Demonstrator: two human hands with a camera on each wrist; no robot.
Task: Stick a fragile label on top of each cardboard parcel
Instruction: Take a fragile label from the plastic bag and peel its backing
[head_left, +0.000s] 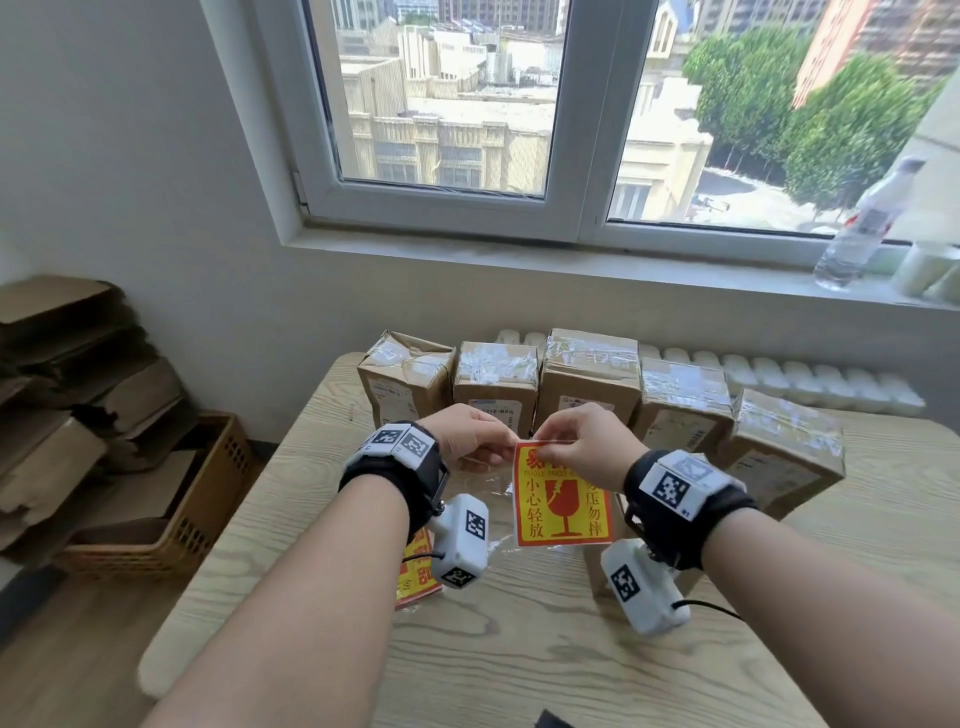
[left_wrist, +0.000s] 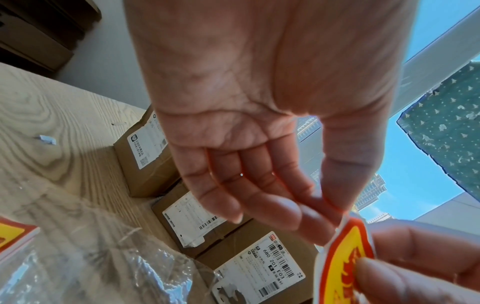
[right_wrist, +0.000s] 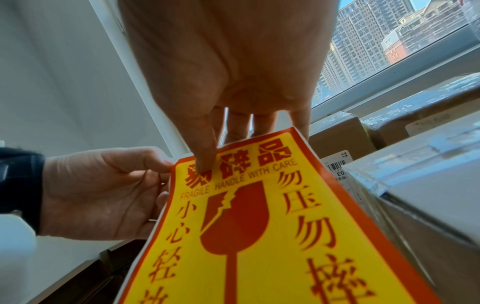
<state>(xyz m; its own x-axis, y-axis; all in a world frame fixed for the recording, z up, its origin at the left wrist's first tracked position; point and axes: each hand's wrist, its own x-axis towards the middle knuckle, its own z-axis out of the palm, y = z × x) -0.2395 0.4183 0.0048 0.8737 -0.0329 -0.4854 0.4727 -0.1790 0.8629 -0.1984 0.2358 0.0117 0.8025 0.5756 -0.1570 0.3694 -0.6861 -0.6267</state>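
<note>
I hold one fragile label (head_left: 561, 501) up in the air above the table (head_left: 519, 649), in front of the row of five cardboard parcels (head_left: 589, 382). My right hand (head_left: 589, 447) pinches its top edge, thumb on the printed face, fingers behind. My left hand (head_left: 470, 439) pinches the top left corner between thumb and forefinger (the white backing edge shows there in the left wrist view). The label hangs down, slightly curved. A stack of further labels (head_left: 415, 577) lies on the table beneath my left wrist, beside crumpled clear plastic wrap (head_left: 488, 493). The parcels stand taped along the table's far edge.
</note>
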